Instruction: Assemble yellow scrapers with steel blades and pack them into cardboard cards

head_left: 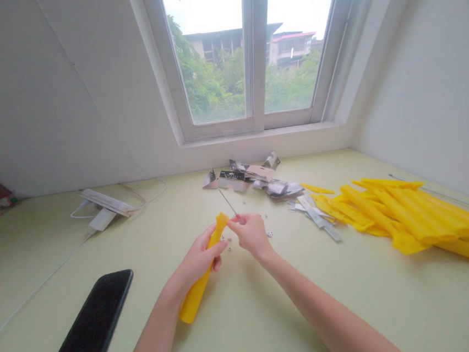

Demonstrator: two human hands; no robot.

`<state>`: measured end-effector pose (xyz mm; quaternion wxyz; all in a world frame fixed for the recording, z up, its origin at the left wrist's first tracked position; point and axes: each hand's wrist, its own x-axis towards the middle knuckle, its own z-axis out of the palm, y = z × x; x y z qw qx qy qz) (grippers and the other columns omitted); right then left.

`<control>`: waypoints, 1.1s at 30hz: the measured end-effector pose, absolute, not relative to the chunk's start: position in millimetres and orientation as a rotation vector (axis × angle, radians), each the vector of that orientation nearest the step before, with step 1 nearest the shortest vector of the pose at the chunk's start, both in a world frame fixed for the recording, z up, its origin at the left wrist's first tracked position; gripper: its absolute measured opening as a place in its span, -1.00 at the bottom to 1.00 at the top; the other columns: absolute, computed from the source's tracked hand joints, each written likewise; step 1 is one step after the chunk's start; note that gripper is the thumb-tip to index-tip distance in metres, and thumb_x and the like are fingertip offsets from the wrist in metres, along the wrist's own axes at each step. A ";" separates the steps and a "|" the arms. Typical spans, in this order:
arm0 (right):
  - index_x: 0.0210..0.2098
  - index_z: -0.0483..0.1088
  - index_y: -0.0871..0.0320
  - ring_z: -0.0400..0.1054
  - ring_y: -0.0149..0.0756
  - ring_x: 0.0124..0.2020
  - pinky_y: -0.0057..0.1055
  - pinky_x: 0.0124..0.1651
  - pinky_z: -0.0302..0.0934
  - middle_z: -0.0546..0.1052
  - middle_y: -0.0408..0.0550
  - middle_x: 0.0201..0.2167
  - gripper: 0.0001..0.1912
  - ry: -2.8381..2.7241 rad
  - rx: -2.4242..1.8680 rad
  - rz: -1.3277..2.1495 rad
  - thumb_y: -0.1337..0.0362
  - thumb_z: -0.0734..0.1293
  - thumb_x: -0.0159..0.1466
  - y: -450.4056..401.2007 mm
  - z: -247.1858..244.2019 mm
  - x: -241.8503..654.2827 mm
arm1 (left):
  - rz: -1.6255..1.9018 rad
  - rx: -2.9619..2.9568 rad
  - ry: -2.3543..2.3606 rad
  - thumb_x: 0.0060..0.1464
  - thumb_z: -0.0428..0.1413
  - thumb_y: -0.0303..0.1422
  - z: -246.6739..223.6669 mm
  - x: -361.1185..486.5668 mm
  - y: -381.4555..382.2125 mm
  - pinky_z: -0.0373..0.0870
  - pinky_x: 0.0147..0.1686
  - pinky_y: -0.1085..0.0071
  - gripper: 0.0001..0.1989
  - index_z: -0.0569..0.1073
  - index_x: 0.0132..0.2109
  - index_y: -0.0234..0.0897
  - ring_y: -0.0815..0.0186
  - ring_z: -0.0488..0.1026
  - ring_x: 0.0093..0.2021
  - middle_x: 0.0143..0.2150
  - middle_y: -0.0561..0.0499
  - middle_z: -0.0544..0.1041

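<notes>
My left hand is wrapped around a yellow plastic tube, which slants from lower left up to a narrower, shaped tip. At that tip, the thumb and fingers of my right hand are pinched together; whatever lies between them is too small to make out. A thin metal rod, like a screwdriver shaft, shows just beyond my right fingertips. I cannot tell whether it is held or lies on the table. Several small metal pieces, such as a nut-like one, lie scattered around my hands.
Yellow tubes and flat parts are heaped at the right. Opened packaging and flat metal strips lie toward the window. A black phone rests at lower left on the pale table; a power strip with cables sits behind.
</notes>
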<state>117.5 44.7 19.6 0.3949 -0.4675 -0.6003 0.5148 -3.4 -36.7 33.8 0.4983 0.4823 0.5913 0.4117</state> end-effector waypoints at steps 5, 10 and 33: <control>-0.66 0.28 0.22 0.02 -0.56 -0.73 -0.56 -0.71 -0.08 0.21 -0.24 -0.74 -0.85 -1.529 -1.179 1.301 0.26 0.24 -0.05 45.4 21.2 120.8 | 0.978 1.179 1.450 -0.02 0.03 -0.20 31.5 -0.5 -35.8 0.10 -0.61 0.53 -0.36 0.02 0.19 -0.23 0.46 0.21 -0.64 -0.64 0.19 0.26; -0.69 0.17 0.18 0.04 -0.56 -0.77 -0.58 -0.74 -0.07 0.14 -0.28 -0.76 -0.83 -1.520 -1.148 1.402 0.27 0.23 -0.05 47.3 24.4 121.8 | 0.965 1.183 1.425 0.01 0.00 -0.23 35.7 4.0 -36.8 0.14 -0.58 0.51 -0.39 -0.01 0.19 -0.17 0.45 0.22 -0.63 -0.62 0.18 0.28; -0.69 0.14 0.17 -0.14 -0.61 -0.77 -0.57 -0.74 -0.19 0.00 -0.37 -0.80 -0.77 -1.324 -1.094 1.715 0.33 0.34 -0.11 49.0 37.2 133.2 | 0.961 1.295 1.469 0.02 -0.02 -0.27 38.7 6.5 -38.5 0.15 -0.59 0.49 -0.49 0.08 0.14 -0.08 0.47 0.20 -0.66 -0.60 0.21 0.22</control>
